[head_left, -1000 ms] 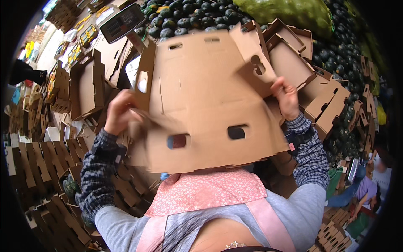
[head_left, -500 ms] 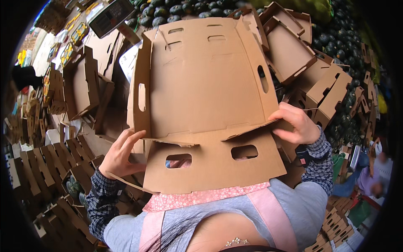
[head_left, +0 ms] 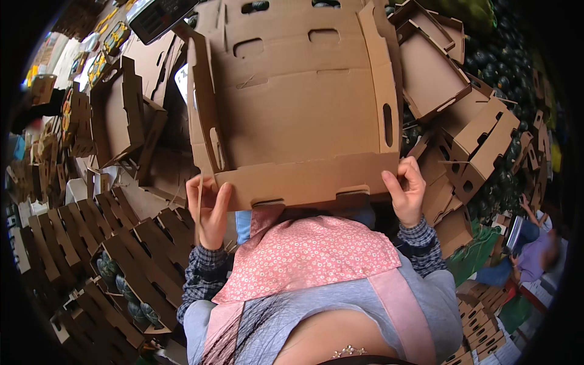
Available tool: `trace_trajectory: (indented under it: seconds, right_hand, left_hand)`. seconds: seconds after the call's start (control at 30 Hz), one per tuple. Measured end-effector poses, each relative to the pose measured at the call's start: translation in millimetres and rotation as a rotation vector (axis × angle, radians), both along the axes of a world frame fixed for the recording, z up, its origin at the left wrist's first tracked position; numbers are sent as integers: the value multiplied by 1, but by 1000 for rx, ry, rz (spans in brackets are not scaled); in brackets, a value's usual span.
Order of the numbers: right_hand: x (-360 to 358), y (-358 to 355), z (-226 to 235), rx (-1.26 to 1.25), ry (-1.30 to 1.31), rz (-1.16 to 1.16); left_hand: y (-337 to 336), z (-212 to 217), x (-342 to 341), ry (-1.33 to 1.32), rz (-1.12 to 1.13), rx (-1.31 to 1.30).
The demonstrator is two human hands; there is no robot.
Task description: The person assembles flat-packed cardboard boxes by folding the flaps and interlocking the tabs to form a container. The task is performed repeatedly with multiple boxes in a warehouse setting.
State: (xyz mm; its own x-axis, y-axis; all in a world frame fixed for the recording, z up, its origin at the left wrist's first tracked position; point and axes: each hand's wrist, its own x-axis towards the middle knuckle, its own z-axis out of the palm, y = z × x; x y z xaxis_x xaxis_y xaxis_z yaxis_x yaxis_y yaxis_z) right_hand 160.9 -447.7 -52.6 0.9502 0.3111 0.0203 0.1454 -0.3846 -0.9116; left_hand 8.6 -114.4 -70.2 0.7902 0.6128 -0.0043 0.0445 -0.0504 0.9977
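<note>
A partly folded brown cardboard box (head_left: 298, 121) lies in front of me, its two long sides standing up and the far end flat. Its near end panel (head_left: 304, 181) is tilted up, with handle cutouts along its lower edge. My left hand (head_left: 210, 210) is closed at the near left corner, thumb against the panel; a thin pale strip (head_left: 199, 210) runs beside its fingers. At the near right corner my right hand (head_left: 406, 190) pinches the panel's end between thumb and bent fingers. The folded-in corner flaps are hidden.
Folded cardboard trays (head_left: 432, 70) are heaped at the right, beside dark green squashes (head_left: 486, 64). Another tray (head_left: 115, 115) stands at the left, above rows of boxes (head_left: 67, 237). A dark scale display (head_left: 159, 19) is at the upper left. A person (head_left: 538, 249) sits far right.
The near end panel has gone from lying toward me to being tilted up over its corner flaps. Both hands have moved inward to its corners, and the box sits further from me.
</note>
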Motion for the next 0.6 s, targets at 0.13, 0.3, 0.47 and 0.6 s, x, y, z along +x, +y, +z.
trace_trajectory:
  seconds: [0.13,0.3,0.47,0.6]
  right_hand:
    - [-11,34,-4,-339,-701,-200]
    - [17,54,38,-623,-620,687]
    - [17,68,34,-768,-740,719]
    - [20,67,10,-737,-691,775]
  left_hand:
    - [5,-22,11,59,-48,449]
    - [19,-18,14,-26,4,48]
    - [19,14,11,26,252,145]
    - [10,61,10,28,-304,1227]
